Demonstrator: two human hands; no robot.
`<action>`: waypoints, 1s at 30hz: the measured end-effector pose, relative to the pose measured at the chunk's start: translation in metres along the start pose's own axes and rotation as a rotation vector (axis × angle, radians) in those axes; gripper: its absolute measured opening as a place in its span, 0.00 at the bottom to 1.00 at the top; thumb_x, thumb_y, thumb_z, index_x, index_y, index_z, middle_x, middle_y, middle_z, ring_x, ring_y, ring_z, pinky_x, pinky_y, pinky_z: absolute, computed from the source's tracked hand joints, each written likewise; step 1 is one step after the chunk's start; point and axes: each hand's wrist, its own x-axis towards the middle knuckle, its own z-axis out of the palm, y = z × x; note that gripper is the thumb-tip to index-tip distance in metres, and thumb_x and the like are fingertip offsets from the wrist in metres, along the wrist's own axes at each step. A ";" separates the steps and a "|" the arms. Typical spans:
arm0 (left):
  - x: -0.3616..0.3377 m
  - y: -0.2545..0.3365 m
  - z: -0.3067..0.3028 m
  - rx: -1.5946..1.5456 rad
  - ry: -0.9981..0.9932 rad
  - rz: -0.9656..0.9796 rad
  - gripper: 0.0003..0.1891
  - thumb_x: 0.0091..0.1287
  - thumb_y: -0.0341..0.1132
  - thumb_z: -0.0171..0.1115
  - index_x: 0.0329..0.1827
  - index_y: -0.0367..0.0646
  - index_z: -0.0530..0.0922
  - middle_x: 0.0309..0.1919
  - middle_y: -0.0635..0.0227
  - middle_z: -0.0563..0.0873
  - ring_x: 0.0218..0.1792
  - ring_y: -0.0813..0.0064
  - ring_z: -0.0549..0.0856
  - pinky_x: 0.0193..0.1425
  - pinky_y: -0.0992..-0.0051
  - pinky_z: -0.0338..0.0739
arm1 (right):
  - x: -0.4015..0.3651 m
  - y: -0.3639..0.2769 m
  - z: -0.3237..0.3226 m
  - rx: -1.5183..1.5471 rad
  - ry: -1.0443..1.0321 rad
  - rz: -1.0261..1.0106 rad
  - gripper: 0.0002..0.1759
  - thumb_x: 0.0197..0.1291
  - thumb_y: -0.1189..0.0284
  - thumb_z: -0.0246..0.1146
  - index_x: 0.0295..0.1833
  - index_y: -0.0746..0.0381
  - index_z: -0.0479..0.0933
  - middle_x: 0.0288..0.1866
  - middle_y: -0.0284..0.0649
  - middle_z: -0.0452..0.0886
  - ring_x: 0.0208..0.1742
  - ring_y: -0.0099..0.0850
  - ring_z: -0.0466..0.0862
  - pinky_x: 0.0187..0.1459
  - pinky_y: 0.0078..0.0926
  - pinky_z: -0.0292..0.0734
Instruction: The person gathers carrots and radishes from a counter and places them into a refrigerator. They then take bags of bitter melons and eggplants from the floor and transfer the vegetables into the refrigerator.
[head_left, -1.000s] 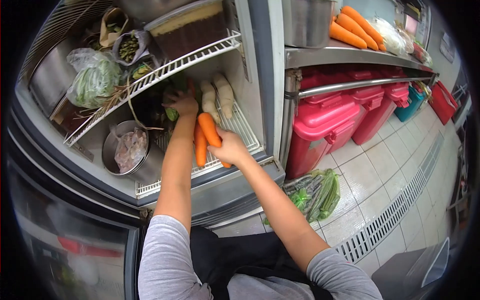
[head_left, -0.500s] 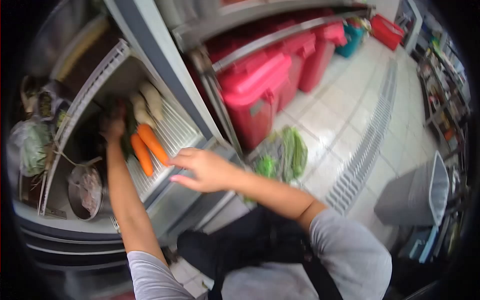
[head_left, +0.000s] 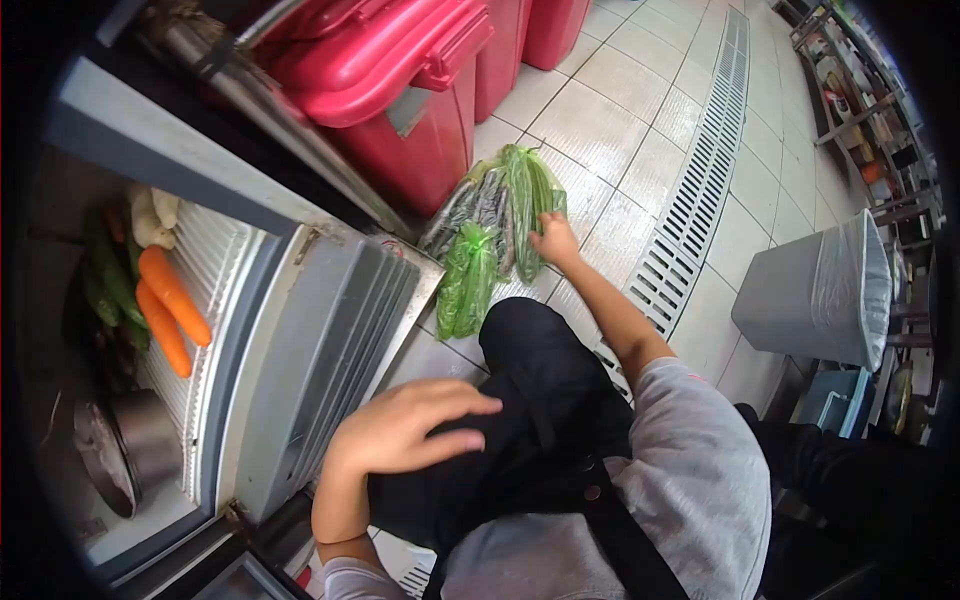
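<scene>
My right hand (head_left: 556,242) reaches down to the floor, its fingertips right at the edge of a clear plastic bag of long green vegetables (head_left: 528,200), thumb and fingers apart. Beside that bag lie a clear bag with dark long vegetables (head_left: 488,200) and a green plastic bag (head_left: 467,280) with a knotted top. My left hand (head_left: 410,425) hangs over my dark apron, fingers stretched out and holding nothing. At the left, in the open fridge, two carrots (head_left: 172,305) lie on a white ribbed shelf (head_left: 215,245), next to white radishes (head_left: 154,215) and dark green vegetables (head_left: 112,270).
A metal pot (head_left: 150,440) stands in the fridge. Red lidded bins (head_left: 400,130) line the wall behind the bags. A floor drain grate (head_left: 690,200) runs along the tiles. To the right are a grey bin (head_left: 810,295) and a loaded rack (head_left: 850,110).
My left hand has come out of the fridge, empty. My right hand has moved from beside the carrots to the bags on the floor. The view has turned right and down.
</scene>
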 end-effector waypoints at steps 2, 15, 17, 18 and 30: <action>0.024 -0.049 0.013 0.137 0.072 -0.044 0.16 0.63 0.39 0.60 0.50 0.40 0.77 0.45 0.57 0.81 0.49 0.56 0.80 0.53 0.66 0.73 | -0.004 -0.021 0.004 -0.119 0.139 0.156 0.30 0.47 0.58 0.68 0.52 0.68 0.74 0.49 0.60 0.73 0.52 0.50 0.76 0.52 0.40 0.74; -0.007 0.007 -0.052 0.535 0.451 -0.088 0.15 0.61 0.36 0.61 0.49 0.41 0.77 0.45 0.59 0.81 0.50 0.59 0.79 0.55 0.65 0.72 | -0.080 0.017 -0.047 1.569 -0.458 0.482 0.21 0.61 0.63 0.57 0.56 0.63 0.67 0.42 0.40 0.75 0.39 0.31 0.77 0.38 0.27 0.76; -0.035 0.041 -0.066 0.676 0.585 -0.148 0.16 0.61 0.36 0.62 0.50 0.40 0.77 0.45 0.58 0.81 0.50 0.57 0.79 0.54 0.65 0.72 | -0.119 -0.017 -0.104 1.702 -0.606 0.313 0.27 0.56 0.68 0.61 0.59 0.65 0.64 0.44 0.42 0.75 0.41 0.33 0.78 0.37 0.27 0.75; -0.053 0.058 -0.073 0.808 0.679 -0.235 0.16 0.61 0.35 0.62 0.50 0.40 0.77 0.46 0.57 0.81 0.50 0.56 0.79 0.54 0.65 0.72 | -0.134 -0.032 -0.126 1.720 -0.684 0.308 0.30 0.51 0.69 0.64 0.59 0.66 0.64 0.43 0.46 0.75 0.38 0.35 0.79 0.35 0.29 0.77; -0.131 -0.008 -0.281 1.336 0.949 -1.357 0.22 0.55 0.36 0.57 0.55 0.47 0.77 0.67 0.55 0.63 0.70 0.53 0.57 0.69 0.45 0.53 | -0.092 -0.310 -0.229 1.481 -1.172 -0.381 0.30 0.61 0.65 0.60 0.63 0.72 0.63 0.36 0.38 0.76 0.24 0.24 0.76 0.26 0.20 0.72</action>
